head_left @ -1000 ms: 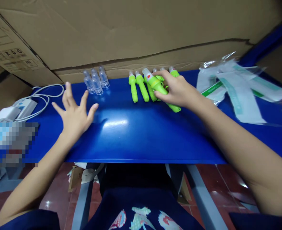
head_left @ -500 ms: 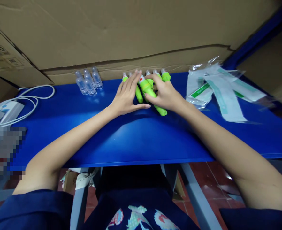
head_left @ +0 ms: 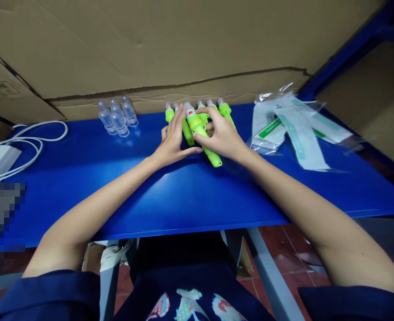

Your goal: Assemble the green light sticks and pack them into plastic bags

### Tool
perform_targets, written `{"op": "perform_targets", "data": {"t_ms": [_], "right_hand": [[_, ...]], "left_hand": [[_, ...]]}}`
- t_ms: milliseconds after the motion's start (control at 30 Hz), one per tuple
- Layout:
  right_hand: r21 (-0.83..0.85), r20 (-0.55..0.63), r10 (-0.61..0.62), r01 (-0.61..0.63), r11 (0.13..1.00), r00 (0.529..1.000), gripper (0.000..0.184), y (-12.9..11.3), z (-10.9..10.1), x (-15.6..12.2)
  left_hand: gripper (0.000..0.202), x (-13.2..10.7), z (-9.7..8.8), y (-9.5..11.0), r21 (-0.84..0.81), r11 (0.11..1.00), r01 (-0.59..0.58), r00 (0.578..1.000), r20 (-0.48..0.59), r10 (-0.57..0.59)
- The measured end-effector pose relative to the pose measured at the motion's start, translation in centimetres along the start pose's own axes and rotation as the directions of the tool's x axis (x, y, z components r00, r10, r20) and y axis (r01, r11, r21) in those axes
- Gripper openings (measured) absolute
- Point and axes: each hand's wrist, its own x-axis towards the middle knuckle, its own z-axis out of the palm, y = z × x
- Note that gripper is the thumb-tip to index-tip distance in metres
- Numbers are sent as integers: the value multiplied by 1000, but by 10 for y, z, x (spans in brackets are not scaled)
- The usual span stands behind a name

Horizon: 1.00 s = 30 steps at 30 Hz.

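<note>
Several lime-green, torch-shaped things with clear tips stand or lie in a group at the back of the blue table. My right hand has thumb and fingers around the front green torch-shaped thing, which has a white collar and a red dot near its top. Its lower end slants toward me. On its left, my left hand is open, fingers stretched and thumb pointing at the held one. Its fingers partly hide the neighbouring green pieces. Another green piece is just behind my right hand.
Several clear plastic bottle-shaped caps stand at the back left. Flat white-and-green packets in clear film are piled on the right. A white cable and white box are at far left. Cardboard walls the back.
The whole view has shifted slightly, moving the table things a little left in the picture. Both hands keep nearly the same pose around the green pieces.
</note>
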Motion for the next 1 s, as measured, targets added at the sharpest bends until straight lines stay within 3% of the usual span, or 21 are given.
{"op": "perform_targets", "data": {"t_ms": [333,667,833,1000], "right_hand": [[35,-72,-2,5,999,997,64,8,11,0],[10,-76,-18,19,1000,997,68,11,11,1],[23,-84,-35,37,999,996,68,13,10,2],[7,-91,-19,20,1000,996,68,18,3,6]], "left_hand": [[117,-4,-16,15,-2,1000,27,999,18,-27],[113,-6,-12,7,-2,1000,-2,999,38,2],[98,-8,-12,9,15,999,-36,999,26,36],[85,-9,-18,12,60,998,34,999,40,-36]]}}
